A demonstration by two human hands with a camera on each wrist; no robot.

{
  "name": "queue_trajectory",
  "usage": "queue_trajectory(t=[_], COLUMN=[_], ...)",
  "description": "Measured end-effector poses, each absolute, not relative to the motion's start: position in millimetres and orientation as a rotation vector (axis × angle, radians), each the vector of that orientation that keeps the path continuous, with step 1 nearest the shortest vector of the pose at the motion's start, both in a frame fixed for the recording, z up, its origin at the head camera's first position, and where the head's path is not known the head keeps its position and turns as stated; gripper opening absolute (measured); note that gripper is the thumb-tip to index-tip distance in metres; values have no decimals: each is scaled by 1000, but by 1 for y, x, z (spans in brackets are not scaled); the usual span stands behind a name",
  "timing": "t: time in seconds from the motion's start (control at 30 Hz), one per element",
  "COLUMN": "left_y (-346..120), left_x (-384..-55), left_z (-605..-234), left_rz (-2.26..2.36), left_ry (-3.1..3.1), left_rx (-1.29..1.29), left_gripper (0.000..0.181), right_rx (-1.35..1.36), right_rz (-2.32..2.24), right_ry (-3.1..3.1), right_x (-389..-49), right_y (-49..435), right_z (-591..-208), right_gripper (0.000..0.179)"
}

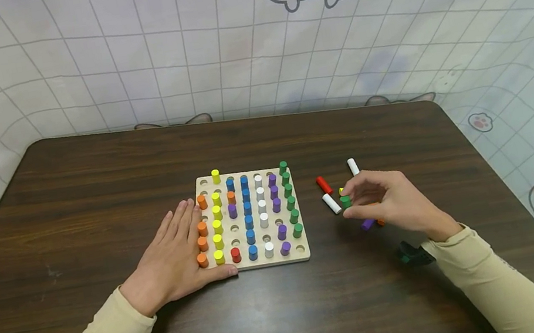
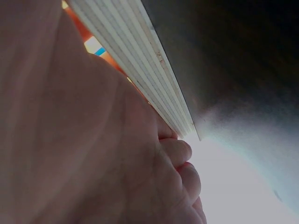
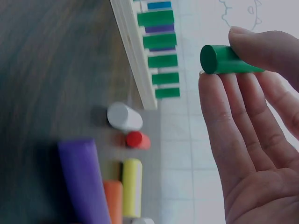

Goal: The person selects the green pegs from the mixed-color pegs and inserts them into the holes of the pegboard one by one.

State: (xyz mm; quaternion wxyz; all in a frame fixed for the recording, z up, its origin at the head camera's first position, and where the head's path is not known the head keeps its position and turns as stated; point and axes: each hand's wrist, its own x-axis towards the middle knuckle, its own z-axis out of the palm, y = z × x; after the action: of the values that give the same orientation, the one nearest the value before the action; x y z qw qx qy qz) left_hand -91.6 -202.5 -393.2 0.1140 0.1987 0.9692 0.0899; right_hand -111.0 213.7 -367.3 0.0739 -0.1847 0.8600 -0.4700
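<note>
A pale wooden pegboard [image 1: 262, 261] lies on the dark table, with columns of orange, yellow, blue, white, purple and green pegs standing in its holes. Along the board's left edge rests my left hand [image 1: 171, 259], fingers straight and thumb along the near corner. The left wrist view shows the palm [image 2: 93, 140] against the board's layered side [image 2: 135, 56]. To the right of the board, my right hand [image 1: 391, 201] pinches a green peg [image 3: 229, 59] between thumb and fingertips, raised off the table. The nearest green column [image 1: 291, 202] has a bare hole at its near end.
Loose pegs lie right of the board: a red peg [image 1: 324, 185], a white peg [image 1: 331, 204], another white peg [image 1: 353, 166], a purple peg [image 3: 83, 179], an orange peg [image 3: 113, 200] and a yellow peg [image 3: 132, 186]. A grid-patterned cloth [image 1: 204, 52] hangs behind the table.
</note>
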Motion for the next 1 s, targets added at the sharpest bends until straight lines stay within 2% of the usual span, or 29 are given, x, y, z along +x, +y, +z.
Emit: queue_trajectory(t=[1.0], left_y=[-203], left_x=[-92], left_z=[-394], left_rz=[253], left_ry=[2831], left_rx=[575], left_gripper=[129], right_rx=[-723], right_rz=[-1584], right_ry=[2341], right_x=[-102], right_y=[160], right_z=[-396], right_gripper=[28])
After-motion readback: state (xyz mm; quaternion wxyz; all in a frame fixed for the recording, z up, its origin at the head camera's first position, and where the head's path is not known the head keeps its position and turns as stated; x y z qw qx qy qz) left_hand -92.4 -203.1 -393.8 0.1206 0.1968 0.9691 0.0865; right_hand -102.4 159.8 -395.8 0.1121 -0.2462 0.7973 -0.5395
